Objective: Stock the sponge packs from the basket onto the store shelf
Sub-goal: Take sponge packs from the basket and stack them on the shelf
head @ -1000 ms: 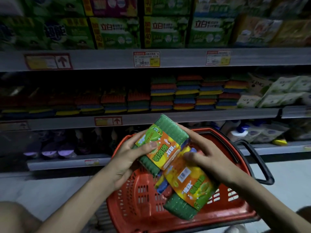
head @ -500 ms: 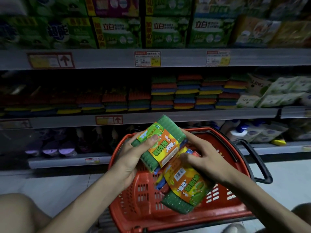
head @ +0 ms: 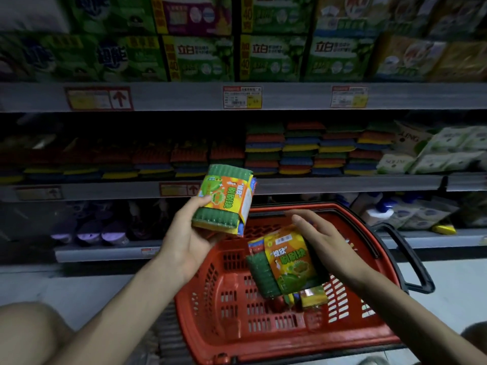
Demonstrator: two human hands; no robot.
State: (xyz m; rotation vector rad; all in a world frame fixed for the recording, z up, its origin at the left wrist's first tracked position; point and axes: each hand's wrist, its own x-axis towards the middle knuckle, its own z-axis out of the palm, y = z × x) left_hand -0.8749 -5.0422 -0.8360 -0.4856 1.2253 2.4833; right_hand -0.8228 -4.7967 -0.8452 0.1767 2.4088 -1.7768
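My left hand (head: 184, 238) grips a sponge pack (head: 224, 198) with a green top and an orange label, held up in front of the middle shelf's edge (head: 342, 184). My right hand (head: 326, 243) lies over a second sponge pack (head: 284, 267) above the red basket (head: 226, 325), thumb and fingers around its far side. Another small pack (head: 313, 297) lies on the basket floor. Stacked coloured sponges (head: 303, 151) fill the middle shelf.
The top shelf holds green boxes (head: 271, 56) behind price tags (head: 242, 97). White soft packs (head: 442, 151) stand at the right of the middle shelf. Bottles (head: 382, 212) and purple tubs (head: 89, 230) stand on the low shelf. The basket's black handle (head: 411, 256) juts right.
My left hand has lifted its sponge pack up and to the left, away from the other pack. The right hand's pack has sunk lower into the basket and turned.
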